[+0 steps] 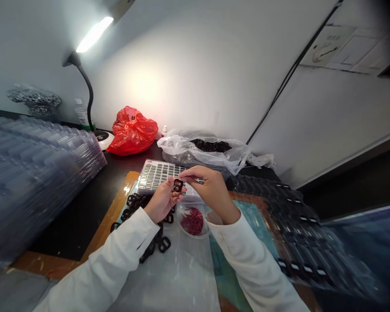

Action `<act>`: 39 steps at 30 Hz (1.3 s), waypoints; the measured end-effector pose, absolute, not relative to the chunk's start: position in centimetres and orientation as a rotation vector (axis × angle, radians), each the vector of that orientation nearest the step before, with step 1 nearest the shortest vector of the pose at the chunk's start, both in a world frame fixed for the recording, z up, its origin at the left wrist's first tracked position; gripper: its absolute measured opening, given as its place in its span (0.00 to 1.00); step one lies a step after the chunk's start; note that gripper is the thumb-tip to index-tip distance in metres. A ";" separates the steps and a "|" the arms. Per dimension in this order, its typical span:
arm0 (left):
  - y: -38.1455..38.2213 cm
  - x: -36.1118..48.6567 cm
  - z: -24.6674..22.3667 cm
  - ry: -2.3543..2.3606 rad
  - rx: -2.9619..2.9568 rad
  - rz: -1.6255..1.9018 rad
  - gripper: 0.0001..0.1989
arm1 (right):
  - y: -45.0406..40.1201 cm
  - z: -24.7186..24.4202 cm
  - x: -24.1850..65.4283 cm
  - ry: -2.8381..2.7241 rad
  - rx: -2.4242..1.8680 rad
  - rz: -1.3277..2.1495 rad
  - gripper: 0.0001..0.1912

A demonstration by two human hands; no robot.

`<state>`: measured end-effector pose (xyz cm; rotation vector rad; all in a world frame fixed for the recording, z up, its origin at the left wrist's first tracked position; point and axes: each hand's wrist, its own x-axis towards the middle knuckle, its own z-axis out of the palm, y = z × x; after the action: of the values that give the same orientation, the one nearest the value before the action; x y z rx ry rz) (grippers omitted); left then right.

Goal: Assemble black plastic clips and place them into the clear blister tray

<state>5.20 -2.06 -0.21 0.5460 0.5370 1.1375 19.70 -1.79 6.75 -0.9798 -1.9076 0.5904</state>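
Observation:
My left hand (162, 200) pinches a small black plastic case (178, 186) between thumb and fingers, its open face turned toward me. Close to the case's upper edge, my right hand (212, 188) is closed on a thin metal tool (200, 181) that looks like tweezers; its tip is too small to make out. Behind both hands lies a tray (146, 189) with rows of small rectangular greyish parts. Below them stands a clear round tub (198, 237) holding many short dark-red pieces (192, 221). Loose black cases (164, 244) lie beside and partly under my left forearm.
Stacked clear plastic trays (45, 164) rise at left. A lit lamp (90, 93), a red plastic bag (131, 132) and a whitish bag (204, 149) with black contents stand along the wall. More clear trays (295, 229), some holding black pieces, are at right.

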 end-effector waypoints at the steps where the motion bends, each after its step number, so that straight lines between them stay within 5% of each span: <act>1: -2.1 5.2 -0.2 0.544 0.551 1.132 0.30 | -1.8 6.7 19.7 -1.950 -0.977 0.542 0.10; 10: -2.0 5.3 -0.2 0.547 0.601 1.179 0.30 | -2.9 7.3 19.2 -2.065 -1.080 0.161 0.10; 39: -2.2 5.4 0.0 0.613 0.683 1.230 0.27 | -3.4 6.9 18.6 -2.141 -1.191 -0.097 0.10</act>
<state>5.40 -2.20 -0.05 0.6834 0.6133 1.2303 18.64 -3.37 6.85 -1.1912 -2.1415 -0.0967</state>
